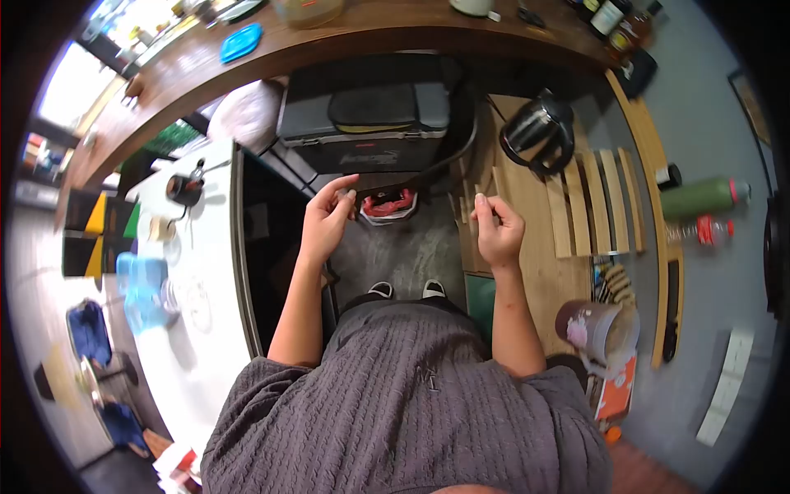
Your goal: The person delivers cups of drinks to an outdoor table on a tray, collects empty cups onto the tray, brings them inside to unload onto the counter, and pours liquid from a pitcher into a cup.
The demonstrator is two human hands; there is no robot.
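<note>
My left hand (326, 224) is raised in front of me, thumb and fingers pinched on one end of a long dark strip (436, 169). The strip runs right from there and curves upward in front of a grey and black case; its exact kind I cannot make out. Level with it, my right hand (500, 234) is closed, thumb against curled fingers; whatever may be between them is too small to tell. On the floor below and between the hands sits a small bin (388, 207) with a red and white liner.
Beyond the hands stands the large case (362, 115) under a wooden counter (395, 33). An electric kettle (539, 132) and a slatted wooden rack (592, 202) are on the right surface, near a plastic tub (588, 325). A white table (197, 272) lies left.
</note>
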